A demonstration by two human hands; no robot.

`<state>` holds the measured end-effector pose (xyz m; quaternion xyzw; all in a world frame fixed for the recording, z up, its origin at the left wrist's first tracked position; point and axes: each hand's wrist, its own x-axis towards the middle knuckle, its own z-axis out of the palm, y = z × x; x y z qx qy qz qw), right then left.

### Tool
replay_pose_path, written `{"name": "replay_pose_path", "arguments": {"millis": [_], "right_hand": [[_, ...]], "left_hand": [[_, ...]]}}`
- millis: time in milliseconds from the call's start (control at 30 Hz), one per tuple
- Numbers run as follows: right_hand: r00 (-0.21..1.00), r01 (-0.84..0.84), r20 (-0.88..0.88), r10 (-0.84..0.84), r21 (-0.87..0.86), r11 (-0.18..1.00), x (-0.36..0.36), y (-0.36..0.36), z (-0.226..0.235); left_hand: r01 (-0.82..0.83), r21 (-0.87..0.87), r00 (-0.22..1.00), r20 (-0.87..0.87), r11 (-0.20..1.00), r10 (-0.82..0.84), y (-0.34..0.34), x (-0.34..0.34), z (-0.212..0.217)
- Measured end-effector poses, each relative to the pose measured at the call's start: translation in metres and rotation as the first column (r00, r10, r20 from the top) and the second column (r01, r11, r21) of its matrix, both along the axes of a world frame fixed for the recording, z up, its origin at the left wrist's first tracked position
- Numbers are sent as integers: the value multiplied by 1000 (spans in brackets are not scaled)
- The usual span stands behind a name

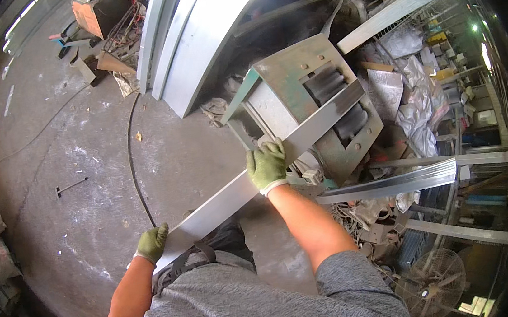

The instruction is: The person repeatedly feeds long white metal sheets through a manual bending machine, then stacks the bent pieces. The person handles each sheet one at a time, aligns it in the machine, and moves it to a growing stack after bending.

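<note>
A long flat silvery metal bar [218, 204] slants from my waist up to the right, its far end lying across a worn grey-green machine [288, 70]. At the bar's near end, my left hand [153, 243], in a green work glove, is closed on it with the thumb up. My right hand [266, 164], gloved alike, grips the bar midway, close to the machine's near side. Two openings in the machine's top plate show dark ribbed parts [324, 84]; the bar passes over the plate between them.
Tall pale metal sheets [208, 32] stand beyond the machine. Right of it are a ribbed metal strip [395, 184], crumpled plastic sheeting [419, 108] and a round fan [431, 285]. A dark cable [130, 154] and a small T-shaped tool [72, 187] lie on the concrete floor.
</note>
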<state>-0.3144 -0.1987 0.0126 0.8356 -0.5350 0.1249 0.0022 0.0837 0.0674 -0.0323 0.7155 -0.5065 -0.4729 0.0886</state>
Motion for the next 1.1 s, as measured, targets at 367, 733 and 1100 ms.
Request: {"name": "replay_pose_path", "arguments": {"millis": [367, 733, 1100], "right_hand": [[996, -3, 94, -8, 114, 993, 87, 89, -16], [999, 28, 42, -30, 45, 999, -27, -22, -6], [996, 46, -80, -46, -7, 999, -138, -121, 17]], "left_hand": [[-136, 101, 971, 212, 985, 112, 94, 87, -24], [-37, 181, 995, 101, 983, 19, -24, -27, 5], [65, -70, 998, 0, 995, -65, -122, -144, 70]]}}
